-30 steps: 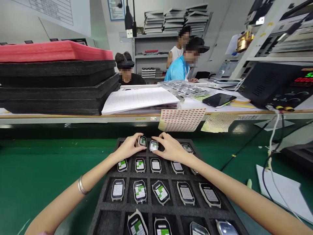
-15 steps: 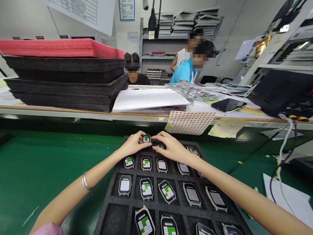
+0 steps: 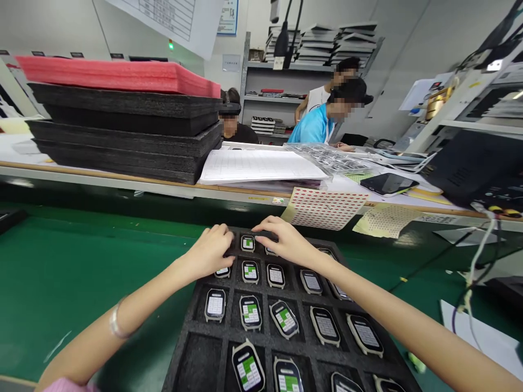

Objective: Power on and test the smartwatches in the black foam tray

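Note:
A black foam tray [image 3: 196, 348] holds several watch heads without straps, their screens lit in white or green-and-white blocks. My left hand [image 3: 210, 250] is over the far left compartment, thumb and fingers apart; whatever lies beneath the fingers is hidden. Just right of it, a watch head [image 3: 247, 243] sits in its own compartment, touched by neither hand as far as I can see. My right hand [image 3: 280, 237] hovers over the neighbouring compartment, thumb and forefinger spread, partly covering a watch head [image 3: 270, 250].
The tray rests on a green work surface [image 3: 102, 272]. Behind it, a raised shelf carries stacked black foam trays [image 3: 118, 147] topped by red foam [image 3: 110, 76], papers [image 3: 261, 166] and a phone [image 3: 388, 184]. Cables [image 3: 474, 261] hang at right. Several people sit or stand beyond.
The watch head that my left hand held now lies in a far-row compartment. My left hand has let go and moved left and slightly down. My right hand stays close by with fingers spread.

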